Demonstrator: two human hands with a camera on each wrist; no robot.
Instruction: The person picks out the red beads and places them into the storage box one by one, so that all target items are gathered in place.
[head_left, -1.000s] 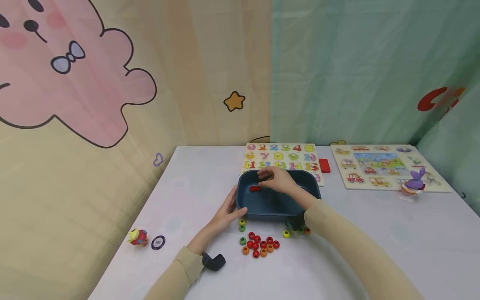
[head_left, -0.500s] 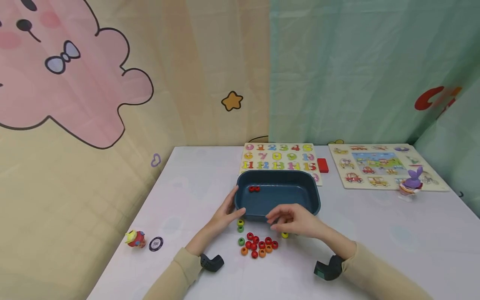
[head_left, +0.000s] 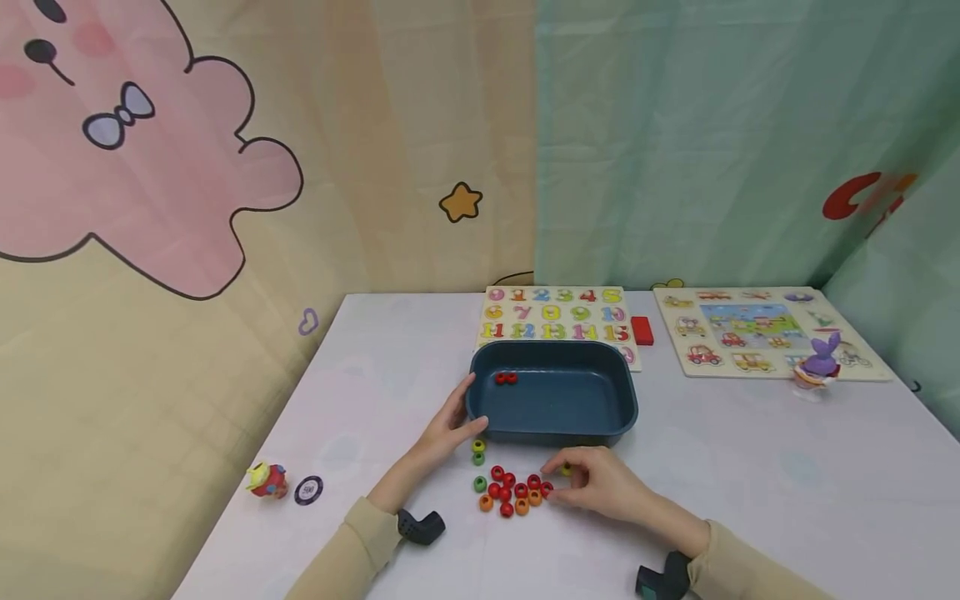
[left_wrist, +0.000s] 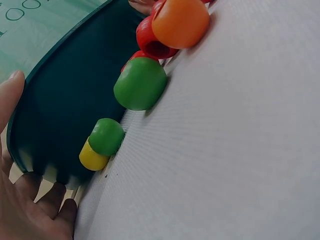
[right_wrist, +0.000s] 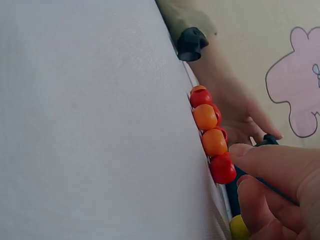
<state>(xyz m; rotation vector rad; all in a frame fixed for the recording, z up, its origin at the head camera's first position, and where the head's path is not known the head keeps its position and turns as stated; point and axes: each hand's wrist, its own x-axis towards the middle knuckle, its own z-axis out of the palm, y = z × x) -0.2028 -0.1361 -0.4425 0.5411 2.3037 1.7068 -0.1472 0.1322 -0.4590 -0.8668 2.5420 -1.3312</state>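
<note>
A dark blue rectangular tray (head_left: pixel 555 408) holds two red beads (head_left: pixel 506 378) near its back left. My left hand (head_left: pixel 442 429) grips its left end, thumb at the front corner and fingers round the side; in the left wrist view these fingers (left_wrist: pixel 52 200) curl against its wall. In front of the tray lies a cluster of red beads (head_left: pixel 506 494), with orange beads (head_left: pixel 522 506) and a green bead (head_left: pixel 480 484) among them. My right hand (head_left: pixel 600 483) reaches to the cluster's right end, thumb and forefinger spread apart at a red bead (right_wrist: pixel 223 170).
A yellow bead (head_left: pixel 478 446) and a green bead (head_left: pixel 478 459) lie by the tray's front left. Behind it are a number puzzle board (head_left: pixel 555 312) and a red block (head_left: pixel 642 331). A vehicle puzzle (head_left: pixel 757 333), purple figurine (head_left: pixel 820 362), small toy (head_left: pixel 267 480) and round chip (head_left: pixel 308 491) lie farther out.
My right hand has come out of the tray, back toward me and down to the bead cluster. Two red beads stay in the tray. My left hand keeps its hold on the tray.
</note>
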